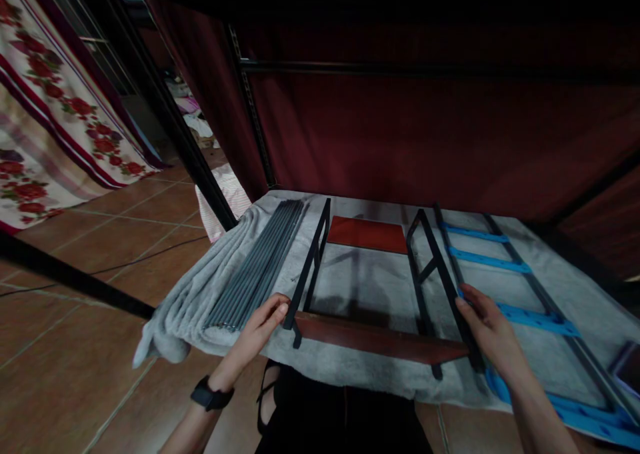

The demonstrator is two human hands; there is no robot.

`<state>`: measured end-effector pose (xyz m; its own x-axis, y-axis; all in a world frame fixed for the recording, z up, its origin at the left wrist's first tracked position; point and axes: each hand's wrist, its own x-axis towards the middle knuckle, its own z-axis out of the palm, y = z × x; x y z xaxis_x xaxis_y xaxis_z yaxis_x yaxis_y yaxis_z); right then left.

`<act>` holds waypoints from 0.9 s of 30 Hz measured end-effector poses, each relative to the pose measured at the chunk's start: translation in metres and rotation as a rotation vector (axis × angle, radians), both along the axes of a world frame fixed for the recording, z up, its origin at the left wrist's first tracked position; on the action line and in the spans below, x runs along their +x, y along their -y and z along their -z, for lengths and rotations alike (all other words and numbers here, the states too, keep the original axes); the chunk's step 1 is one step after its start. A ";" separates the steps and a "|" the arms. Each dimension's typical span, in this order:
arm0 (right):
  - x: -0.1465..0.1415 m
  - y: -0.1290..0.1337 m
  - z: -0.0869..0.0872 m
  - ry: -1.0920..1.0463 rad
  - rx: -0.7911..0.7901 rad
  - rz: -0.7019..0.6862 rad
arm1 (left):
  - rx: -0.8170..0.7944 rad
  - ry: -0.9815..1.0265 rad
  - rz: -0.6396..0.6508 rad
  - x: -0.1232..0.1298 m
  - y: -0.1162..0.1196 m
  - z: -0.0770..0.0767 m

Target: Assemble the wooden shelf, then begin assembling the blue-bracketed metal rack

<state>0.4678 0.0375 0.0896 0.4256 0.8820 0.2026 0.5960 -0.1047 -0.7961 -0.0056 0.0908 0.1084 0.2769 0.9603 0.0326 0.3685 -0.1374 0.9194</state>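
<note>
A small rack with a black metal frame (434, 262) and reddish-brown boards lies before me on a grey blanket (350, 287). One board (367, 234) is at its far end; another board (380, 337) spans its near end. My left hand (265, 319), with a dark band on the wrist, grips the near left corner of the frame, fingers curled against the bar. On the opposite side, my right hand (483, 321) holds the right bar, its fingertips partly behind the metal.
Grey rods (260, 267) lie bundled at left. A ladder-like frame with blue crosspieces (490, 259) lies at right, near a dark phone-like object (627, 367). Black posts (170, 117) and a maroon curtain (430, 134) surround the blanket. A cable (145, 257) crosses the tiled floor.
</note>
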 end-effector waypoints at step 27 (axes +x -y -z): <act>0.005 -0.023 0.000 -0.238 -0.157 0.110 | 0.127 -0.285 -0.400 -0.002 -0.098 0.073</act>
